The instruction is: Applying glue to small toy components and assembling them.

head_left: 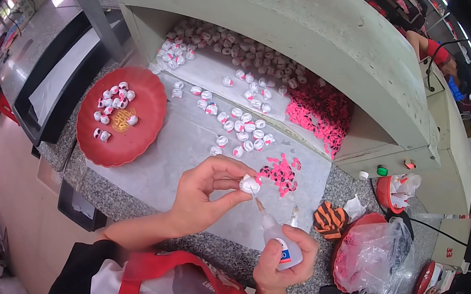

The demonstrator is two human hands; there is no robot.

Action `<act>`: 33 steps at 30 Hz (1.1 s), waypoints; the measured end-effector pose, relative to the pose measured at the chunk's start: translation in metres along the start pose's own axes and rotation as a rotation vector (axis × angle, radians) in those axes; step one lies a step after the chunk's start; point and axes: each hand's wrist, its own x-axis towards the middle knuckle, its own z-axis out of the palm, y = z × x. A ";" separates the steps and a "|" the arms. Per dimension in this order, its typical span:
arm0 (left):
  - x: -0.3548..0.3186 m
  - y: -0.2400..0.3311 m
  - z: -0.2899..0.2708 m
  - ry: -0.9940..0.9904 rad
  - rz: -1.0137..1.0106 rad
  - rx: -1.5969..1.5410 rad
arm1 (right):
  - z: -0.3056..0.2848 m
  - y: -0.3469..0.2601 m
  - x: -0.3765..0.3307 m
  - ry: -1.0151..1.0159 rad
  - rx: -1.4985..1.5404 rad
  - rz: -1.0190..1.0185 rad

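Note:
My left hand [198,197] pinches a small white rounded figurine piece [250,184] with a pink spot on it between thumb and fingers. Wrapped around a translucent squeeze bottle [275,233] is my right hand [286,265]. The bottle's thin nozzle points up and left, its tip at or very near the white piece; contact cannot be made out. Just beyond my hands, a loose heap of small pink-and-black bits [283,177] lies on a white sheet [188,134]. Several more white pieces [248,128] are scattered farther back.
A red scalloped plate [149,94] at left holds several white pieces. Behind, a pale green shelf [280,8] covers heaps of white pieces and pink bits [321,111]. To the right are an orange-and-black striped cloth [331,220], a plastic bag [375,253] and a red basket [385,194].

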 end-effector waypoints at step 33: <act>0.006 0.003 -0.008 -0.013 -0.235 -0.244 | 0.000 0.006 0.020 -0.071 -0.006 -0.267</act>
